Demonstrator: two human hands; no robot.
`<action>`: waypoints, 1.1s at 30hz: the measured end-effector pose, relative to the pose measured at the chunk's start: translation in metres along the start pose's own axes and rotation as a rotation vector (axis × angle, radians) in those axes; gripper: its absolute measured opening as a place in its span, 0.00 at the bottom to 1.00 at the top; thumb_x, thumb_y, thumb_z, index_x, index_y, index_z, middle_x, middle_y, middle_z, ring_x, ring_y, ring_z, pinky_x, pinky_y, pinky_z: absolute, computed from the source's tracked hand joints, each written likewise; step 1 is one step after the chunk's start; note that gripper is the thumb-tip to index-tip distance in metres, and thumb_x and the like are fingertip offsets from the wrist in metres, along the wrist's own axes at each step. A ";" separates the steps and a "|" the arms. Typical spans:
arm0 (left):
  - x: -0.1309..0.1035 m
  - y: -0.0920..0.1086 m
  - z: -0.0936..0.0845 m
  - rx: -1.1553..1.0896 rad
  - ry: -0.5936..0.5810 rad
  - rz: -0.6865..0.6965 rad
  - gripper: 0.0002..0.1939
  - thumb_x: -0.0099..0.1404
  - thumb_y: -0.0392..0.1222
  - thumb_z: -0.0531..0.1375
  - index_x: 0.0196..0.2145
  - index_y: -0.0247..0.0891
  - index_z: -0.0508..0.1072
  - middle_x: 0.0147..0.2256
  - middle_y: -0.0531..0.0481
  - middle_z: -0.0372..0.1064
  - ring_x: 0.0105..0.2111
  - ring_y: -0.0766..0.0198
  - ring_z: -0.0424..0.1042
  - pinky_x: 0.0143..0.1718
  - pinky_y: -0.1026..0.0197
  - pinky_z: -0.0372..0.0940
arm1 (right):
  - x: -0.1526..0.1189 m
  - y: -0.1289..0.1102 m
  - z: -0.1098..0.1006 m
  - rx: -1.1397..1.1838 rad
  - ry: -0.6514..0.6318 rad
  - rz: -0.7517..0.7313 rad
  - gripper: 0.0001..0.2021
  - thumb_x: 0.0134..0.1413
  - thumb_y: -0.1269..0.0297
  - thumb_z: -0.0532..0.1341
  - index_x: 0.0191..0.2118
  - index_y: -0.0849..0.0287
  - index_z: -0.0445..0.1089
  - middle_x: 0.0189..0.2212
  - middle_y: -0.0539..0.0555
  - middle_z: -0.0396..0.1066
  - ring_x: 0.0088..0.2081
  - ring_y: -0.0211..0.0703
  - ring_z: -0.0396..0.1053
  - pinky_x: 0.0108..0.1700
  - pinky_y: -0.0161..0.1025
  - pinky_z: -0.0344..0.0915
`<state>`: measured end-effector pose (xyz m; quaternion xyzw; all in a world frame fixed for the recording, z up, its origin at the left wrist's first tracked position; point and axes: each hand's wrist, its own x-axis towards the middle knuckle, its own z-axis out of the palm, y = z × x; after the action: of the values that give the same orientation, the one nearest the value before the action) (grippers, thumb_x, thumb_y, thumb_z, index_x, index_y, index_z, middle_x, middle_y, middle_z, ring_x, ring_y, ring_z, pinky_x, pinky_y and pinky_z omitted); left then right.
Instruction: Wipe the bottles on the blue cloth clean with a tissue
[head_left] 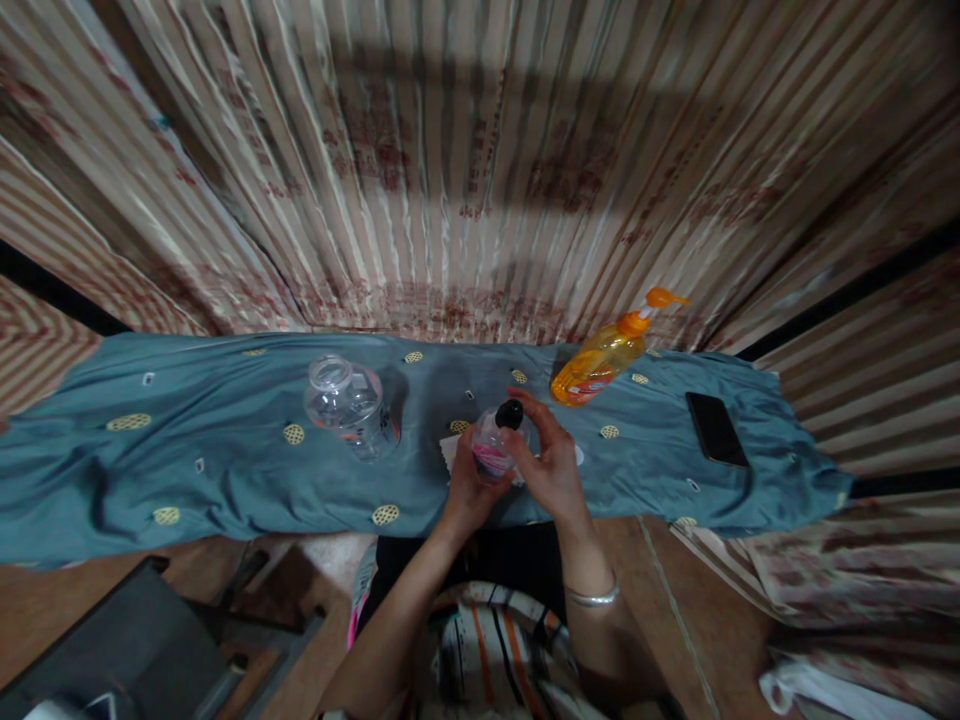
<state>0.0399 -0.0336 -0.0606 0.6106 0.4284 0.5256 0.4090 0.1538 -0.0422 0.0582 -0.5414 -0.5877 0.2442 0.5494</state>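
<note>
Head cam has both hands on a small bottle (489, 438) right over the near-middle of the table, so a good chunk of it is covered up. Left hand (471, 488) is wrapped around its lower side, and right hand (553, 462) closes around the upper part, thumb in front; can't tell if that thumb is pressing the black cap (510, 413) or just the bottle. There's pink on the label but the print's unreadable. Some white paper (448, 452) pokes out behind the left hand, mostly hidden, and a white round thing (579, 455) is half blocked by the right, no idea what. Further out, a clear wide-mouthed bottle (356, 405) sits to the left, an orange pump bottle (600, 365) behind and right, and a dark phone (716, 428) far right, all on teal cloth (240, 450). Grey seat (127, 640) bottom left gets cut off by the frame.
</note>
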 end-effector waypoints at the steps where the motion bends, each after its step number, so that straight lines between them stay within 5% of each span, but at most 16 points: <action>1: 0.000 0.000 0.000 -0.002 -0.001 0.002 0.30 0.65 0.54 0.62 0.60 0.40 0.64 0.59 0.40 0.64 0.57 0.50 0.68 0.58 0.38 0.67 | 0.000 0.000 0.000 0.003 -0.016 -0.007 0.19 0.58 0.56 0.64 0.54 0.54 0.71 0.58 0.59 0.73 0.61 0.52 0.70 0.64 0.52 0.65; 5: 0.000 0.001 0.000 -0.010 -0.011 0.006 0.30 0.65 0.54 0.62 0.60 0.40 0.64 0.58 0.40 0.64 0.55 0.51 0.69 0.56 0.40 0.69 | 0.002 0.000 0.004 -0.064 0.085 0.029 0.25 0.50 0.53 0.71 0.53 0.55 0.70 0.58 0.61 0.72 0.60 0.55 0.69 0.64 0.55 0.64; 9: 0.000 -0.001 0.000 -0.007 -0.009 -0.005 0.30 0.65 0.54 0.62 0.61 0.40 0.63 0.59 0.40 0.64 0.57 0.50 0.68 0.58 0.38 0.67 | 0.004 -0.002 0.006 -0.066 0.121 0.042 0.16 0.51 0.53 0.70 0.43 0.55 0.72 0.56 0.60 0.74 0.60 0.56 0.70 0.63 0.56 0.64; 16: 0.000 0.000 -0.001 -0.013 -0.018 -0.013 0.31 0.65 0.54 0.63 0.61 0.41 0.62 0.60 0.40 0.63 0.57 0.49 0.67 0.59 0.37 0.66 | 0.001 -0.002 0.001 0.036 -0.041 -0.021 0.18 0.61 0.57 0.62 0.55 0.54 0.70 0.59 0.57 0.72 0.62 0.50 0.69 0.64 0.49 0.65; 21: 0.001 0.002 -0.002 -0.014 -0.022 0.006 0.31 0.65 0.54 0.63 0.61 0.40 0.63 0.59 0.40 0.63 0.57 0.49 0.67 0.58 0.38 0.67 | 0.002 -0.004 0.005 -0.065 0.069 0.019 0.28 0.50 0.52 0.71 0.55 0.55 0.68 0.60 0.61 0.70 0.62 0.56 0.68 0.64 0.55 0.64; 26: 0.000 0.000 -0.001 -0.012 -0.007 0.016 0.31 0.65 0.54 0.63 0.61 0.40 0.63 0.58 0.40 0.64 0.56 0.50 0.68 0.57 0.39 0.68 | 0.001 -0.006 0.005 -0.078 0.103 0.037 0.15 0.54 0.54 0.68 0.44 0.55 0.71 0.58 0.61 0.72 0.60 0.56 0.70 0.63 0.56 0.64; 30: 0.001 0.003 -0.001 -0.023 -0.011 0.022 0.31 0.66 0.55 0.62 0.61 0.40 0.62 0.58 0.40 0.64 0.55 0.50 0.69 0.57 0.39 0.68 | -0.001 -0.006 0.003 -0.045 0.002 -0.011 0.19 0.58 0.57 0.63 0.55 0.54 0.69 0.59 0.59 0.72 0.62 0.52 0.69 0.64 0.53 0.65; 33: 0.001 0.005 -0.002 -0.030 -0.023 0.034 0.31 0.66 0.55 0.62 0.61 0.40 0.63 0.58 0.40 0.64 0.55 0.51 0.69 0.56 0.40 0.68 | -0.001 -0.006 0.004 -0.086 0.065 0.003 0.27 0.53 0.53 0.68 0.57 0.55 0.67 0.59 0.61 0.71 0.62 0.54 0.68 0.65 0.55 0.63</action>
<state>0.0383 -0.0340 -0.0556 0.6175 0.4053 0.5319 0.4141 0.1478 -0.0434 0.0625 -0.5732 -0.5787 0.2020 0.5438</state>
